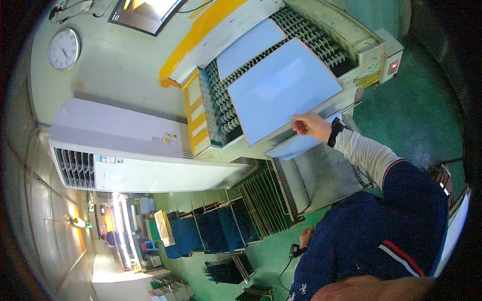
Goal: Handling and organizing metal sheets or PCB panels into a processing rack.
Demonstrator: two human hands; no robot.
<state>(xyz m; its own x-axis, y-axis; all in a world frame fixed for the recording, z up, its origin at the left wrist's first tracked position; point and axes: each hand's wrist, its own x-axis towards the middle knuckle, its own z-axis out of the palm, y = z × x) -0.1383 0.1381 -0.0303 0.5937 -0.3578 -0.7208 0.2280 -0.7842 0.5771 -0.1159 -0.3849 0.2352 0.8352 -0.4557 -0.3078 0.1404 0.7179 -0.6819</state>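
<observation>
My right hand (312,126), with a black band on the wrist and a white sleeve, has its fingers curled at the near edge of a pale blue flat panel (283,93). It appears to grip that edge. The panel lies on the ridged rollers (329,42) of a conveyor machine, and a second pale panel (251,47) rests on the rollers behind it. Below my right hand, another pale sheet (296,145) shows at the machine's front. My left hand (306,236) hangs low beside my navy shirt, with a small black device on its wrist. Its fingers are mostly hidden.
A tall white air conditioner (125,168) stands beside the machine. Metal racks (221,228) with dark panels stand on the green floor, and a slatted rack (266,200) is nearer. The machine has a box with a red switch (394,66). A clock (64,48) hangs on the wall.
</observation>
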